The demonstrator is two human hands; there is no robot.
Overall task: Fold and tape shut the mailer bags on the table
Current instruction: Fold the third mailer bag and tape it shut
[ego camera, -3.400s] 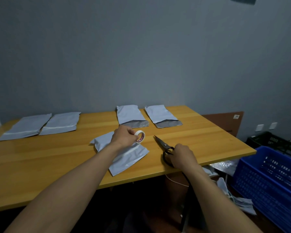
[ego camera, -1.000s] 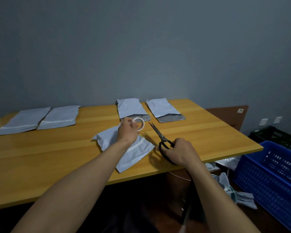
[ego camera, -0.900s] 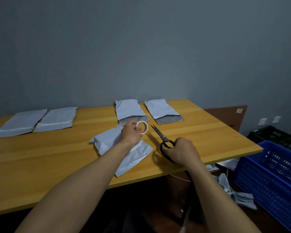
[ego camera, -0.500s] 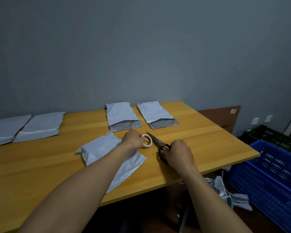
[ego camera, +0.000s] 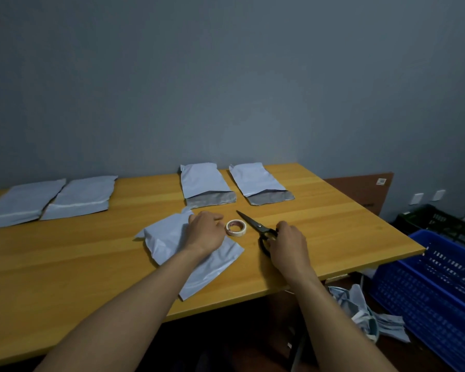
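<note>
Two taped bags [ego camera: 83, 197] lie far left of the tape roll [ego camera: 236, 228]; two open bags [ego camera: 206, 183] wait behind it; the left hand [ego camera: 206, 233], fingers loosely bent, hangs over a fifth bag [ego camera: 167, 240] beside it; the right hand [ego camera: 289, 244] grips scissors [ego camera: 253, 222].

And the tape roll [ego camera: 236, 227] is down! A second ago we had it pinched up in our left hand [ego camera: 206, 232]; now it lies flat on the table [ego camera: 333, 224], just beside our fingertips, and we've let go. That hand has opened and settled on the crumpled mailer bag [ego camera: 164, 237]. The scissors [ego camera: 254, 224] have dropped too: the blades, raised before, now lie on the wood, our right hand [ego camera: 289, 244] lowered with the handles.
</note>
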